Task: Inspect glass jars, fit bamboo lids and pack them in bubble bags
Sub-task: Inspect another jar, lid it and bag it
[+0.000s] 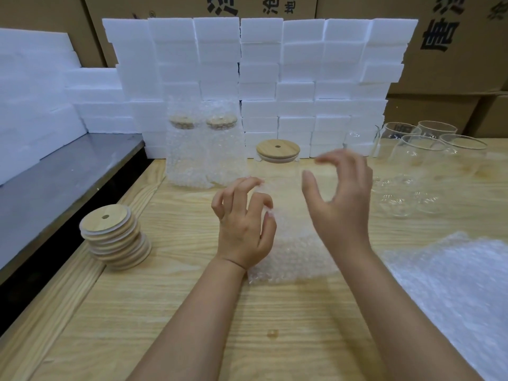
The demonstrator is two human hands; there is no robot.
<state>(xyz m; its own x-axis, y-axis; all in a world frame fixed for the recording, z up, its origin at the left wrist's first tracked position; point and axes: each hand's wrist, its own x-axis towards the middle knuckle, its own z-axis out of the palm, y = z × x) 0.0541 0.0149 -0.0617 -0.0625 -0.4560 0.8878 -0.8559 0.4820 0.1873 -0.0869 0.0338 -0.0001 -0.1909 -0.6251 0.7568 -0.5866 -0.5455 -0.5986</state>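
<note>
Left hand (243, 229) fingers pinch flat clear bubble-wrap bag (297, 251); right hand (341, 199) fingers wide, curved, empty; upright bamboo-lidded clear glass jar (277, 166) just beyond the fingertips.

The right hand (341, 193) is blurred at its fingertips, and the bubble-bag pile (453, 284) runs off the right edge.

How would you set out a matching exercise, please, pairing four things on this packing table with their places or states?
Things:
1. stack of bamboo lids
2. two bagged jars
3. lidless jars
4. bubble bag

Places or states:
A. far right of the table, tops open
B. pinched by the left hand
C. left side of the table
D. at the back, against the foam blocks

Pairs: 1-C, 2-D, 3-A, 4-B.
</note>
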